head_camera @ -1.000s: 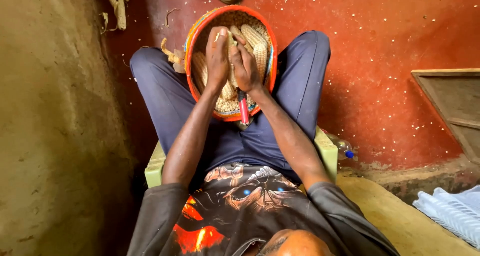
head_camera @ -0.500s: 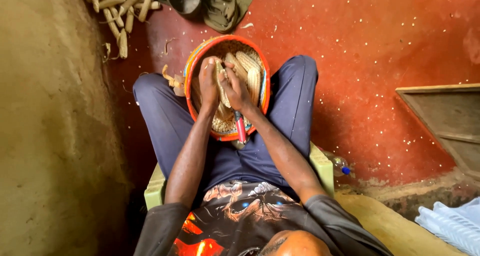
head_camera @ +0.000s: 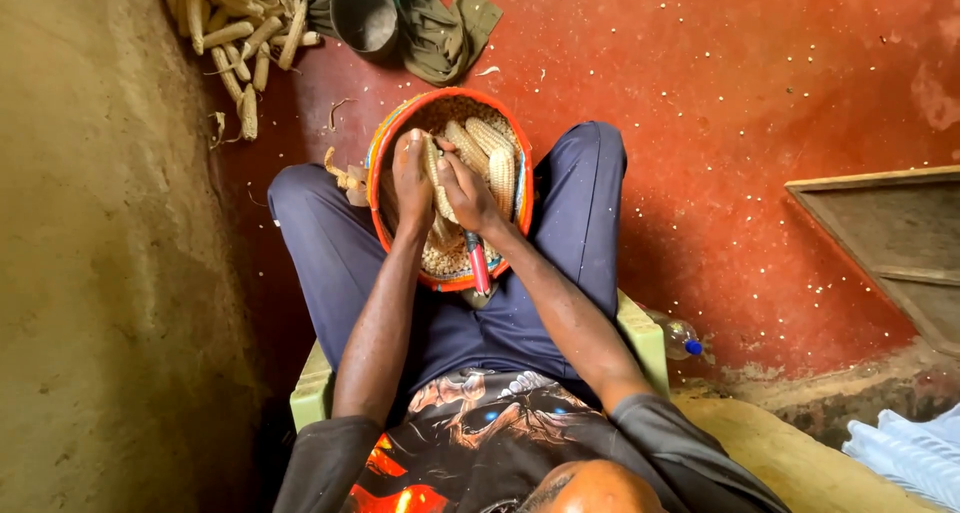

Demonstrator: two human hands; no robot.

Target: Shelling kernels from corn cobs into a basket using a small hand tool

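Both sets of fingers (head_camera: 430,163) are clamped on one corn cob (head_camera: 436,178), left hand (head_camera: 412,178) bracing, right hand (head_camera: 470,195) pressing, likely so kernels drop into the orange basket (head_camera: 375,178) on the lap. The cob's long axis runs twelve to six. Spare cobs (head_camera: 492,158) lie at two o'clock.

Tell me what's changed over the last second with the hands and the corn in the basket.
Little about the grip changed. The camera tipped up, so the pile of cobs and the dark pot on the red floor came into view. Both hands shifted slightly on the same corn cob. As before, the left hand and right hand clasp it over the orange-rimmed basket, with the red-handled tool beneath the right hand.
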